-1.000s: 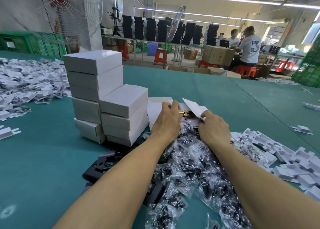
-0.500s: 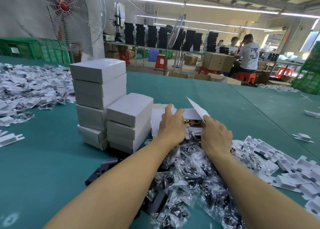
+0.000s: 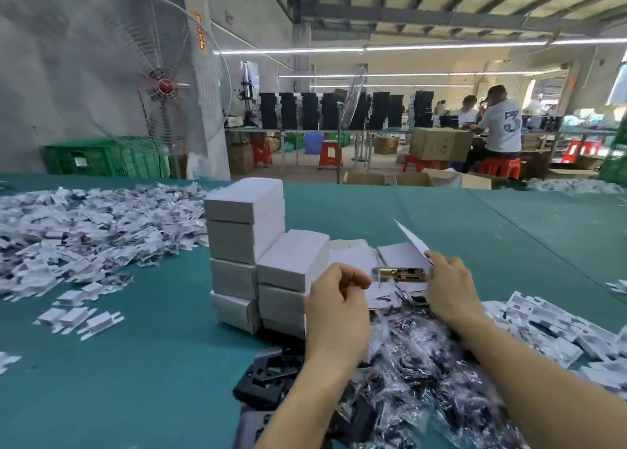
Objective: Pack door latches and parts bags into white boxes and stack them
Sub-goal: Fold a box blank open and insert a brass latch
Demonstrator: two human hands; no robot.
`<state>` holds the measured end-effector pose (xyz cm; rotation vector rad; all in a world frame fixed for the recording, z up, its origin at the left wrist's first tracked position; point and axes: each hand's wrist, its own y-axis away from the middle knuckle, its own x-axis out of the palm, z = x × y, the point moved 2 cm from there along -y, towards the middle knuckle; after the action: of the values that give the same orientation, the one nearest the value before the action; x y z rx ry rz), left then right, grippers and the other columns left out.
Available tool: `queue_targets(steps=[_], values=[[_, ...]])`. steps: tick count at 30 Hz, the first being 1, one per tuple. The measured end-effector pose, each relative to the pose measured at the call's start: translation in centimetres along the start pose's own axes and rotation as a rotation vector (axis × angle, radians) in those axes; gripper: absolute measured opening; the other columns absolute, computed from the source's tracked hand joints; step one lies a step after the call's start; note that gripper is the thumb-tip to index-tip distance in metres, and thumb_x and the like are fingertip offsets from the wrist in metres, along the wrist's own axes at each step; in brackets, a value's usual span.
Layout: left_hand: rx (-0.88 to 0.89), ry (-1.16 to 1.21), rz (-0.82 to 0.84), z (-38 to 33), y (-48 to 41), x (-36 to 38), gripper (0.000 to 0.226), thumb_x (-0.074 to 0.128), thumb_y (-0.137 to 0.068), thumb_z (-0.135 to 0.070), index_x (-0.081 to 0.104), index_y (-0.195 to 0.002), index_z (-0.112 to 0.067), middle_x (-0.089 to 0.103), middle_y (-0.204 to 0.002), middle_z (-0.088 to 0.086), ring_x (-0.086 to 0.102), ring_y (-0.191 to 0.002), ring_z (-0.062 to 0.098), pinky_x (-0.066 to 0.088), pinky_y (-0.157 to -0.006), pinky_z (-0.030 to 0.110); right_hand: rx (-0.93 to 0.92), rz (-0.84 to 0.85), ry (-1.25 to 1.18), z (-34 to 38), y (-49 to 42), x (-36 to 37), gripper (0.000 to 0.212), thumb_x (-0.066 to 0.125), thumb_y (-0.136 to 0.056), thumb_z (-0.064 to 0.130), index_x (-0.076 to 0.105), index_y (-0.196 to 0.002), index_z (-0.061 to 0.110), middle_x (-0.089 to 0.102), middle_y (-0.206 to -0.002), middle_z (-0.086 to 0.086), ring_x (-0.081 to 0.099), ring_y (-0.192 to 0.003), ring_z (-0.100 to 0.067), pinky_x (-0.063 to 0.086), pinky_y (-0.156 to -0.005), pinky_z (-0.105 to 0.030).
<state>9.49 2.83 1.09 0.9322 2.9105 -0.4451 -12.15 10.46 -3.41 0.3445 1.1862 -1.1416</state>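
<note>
An open white box [image 3: 398, 255] lies on the green table [image 3: 152, 364] beyond a pile of clear parts bags [image 3: 424, 364]. Its lid flap [image 3: 412, 240] sticks up. A brass door latch [image 3: 402, 274] lies inside it. My right hand [image 3: 448, 287] grips the box's right end by the flap. My left hand [image 3: 339, 299] hovers just left of the box, fingers curled; whether they pinch anything is unclear. Two stacks of closed white boxes stand to the left, a tall one [image 3: 244, 241] and a shorter one [image 3: 291, 269].
Black plates [image 3: 271, 377] lie under my left forearm. White moulded inserts [image 3: 543, 323] spread at the right, and flat box blanks [image 3: 349, 253] sit behind the short stack. A big heap of white packets [image 3: 84, 231] covers the left. A standing fan [image 3: 163, 85] and seated people are beyond the table.
My left hand has drawn back to the left off the box and curled, uncovering the brass latch. The right hand stays at the box's right end. The view has tilted up.
</note>
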Motion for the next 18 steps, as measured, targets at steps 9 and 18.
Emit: queue_targets(steps=[9, 18], values=[[0.247, -0.039, -0.1, -3.0, -0.7, -1.9, 0.022, 0.065, -0.092, -0.014, 0.065, -0.081, -0.033, 0.065, -0.086, -0.019, 0.058, -0.086, -0.001, 0.041, -0.067, 0.011, -0.275, -0.238, -0.159, 3.3, 1.9, -11.1, 0.022, 0.066, -0.091, 0.009, 0.077, -0.099, 0.027, 0.069, -0.1, -0.001, 0.055, -0.099, -0.032, 0.044, -0.089, -0.045], [0.17, -0.434, 0.404, -2.7, 0.6, -0.9, 0.111, 0.084, -0.061, -0.065, 0.026, -0.152, -0.041, 0.036, -0.153, -0.017, 0.033, -0.14, 0.009, 0.034, -0.115, 0.039, -0.411, 0.039, -0.678, 4.4, 8.7, -11.3, 0.073, 0.054, -0.068, -0.032, 0.076, -0.064, 0.037, 0.042, -0.142, 0.018, 0.035, -0.136, 0.003, 0.034, -0.101, -0.01]])
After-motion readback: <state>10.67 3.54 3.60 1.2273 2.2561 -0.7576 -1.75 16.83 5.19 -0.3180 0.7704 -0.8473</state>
